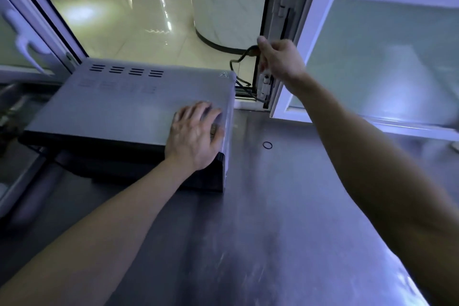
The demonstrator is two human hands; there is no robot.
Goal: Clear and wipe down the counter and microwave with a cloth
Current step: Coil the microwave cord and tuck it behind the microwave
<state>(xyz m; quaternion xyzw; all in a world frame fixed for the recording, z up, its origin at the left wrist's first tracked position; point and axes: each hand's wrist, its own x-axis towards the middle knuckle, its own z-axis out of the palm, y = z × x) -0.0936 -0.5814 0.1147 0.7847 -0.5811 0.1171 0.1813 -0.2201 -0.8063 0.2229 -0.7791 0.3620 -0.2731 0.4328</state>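
Microwave (pixel 119 104) beneath left hand (pixel 195 134); cord (pixel 239 59) between right hand (pixel 282 58) fingertips (pixel 261 40).

**One head-worn view, looking down across the counter**

A single wide-angle camera on the person's head faces forward and steeply down. The counter (pixel 285 206) lies close beneath the lens. The left hand (pixel 196 131) and right hand (pixel 280 59) reach away from it toward an open window (pixel 385 57) at the top.
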